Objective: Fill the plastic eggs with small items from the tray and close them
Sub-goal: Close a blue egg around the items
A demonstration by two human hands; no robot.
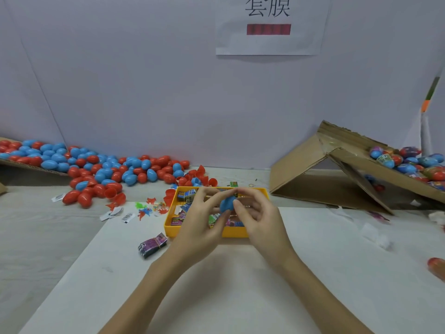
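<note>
A blue plastic egg [226, 204] hangs just above the yellow tray [169, 231], held between both hands. My left hand [201, 218] grips it from the left with thumb and fingers curled round it. My right hand [256, 214] pinches its right side with the fingertips. The tray holds several small printed packets [184, 195]. I cannot tell whether the egg is closed; my fingers hide most of it.
A heap of red and blue eggs [96, 167] spreads at the back left. Loose red egg halves [204, 178] lie behind the tray. Small plastic toys [147, 208] and a bundled packet [152, 244] lie left of it. A cardboard box [337, 169] with wrapped eggs [409, 162] stands right.
</note>
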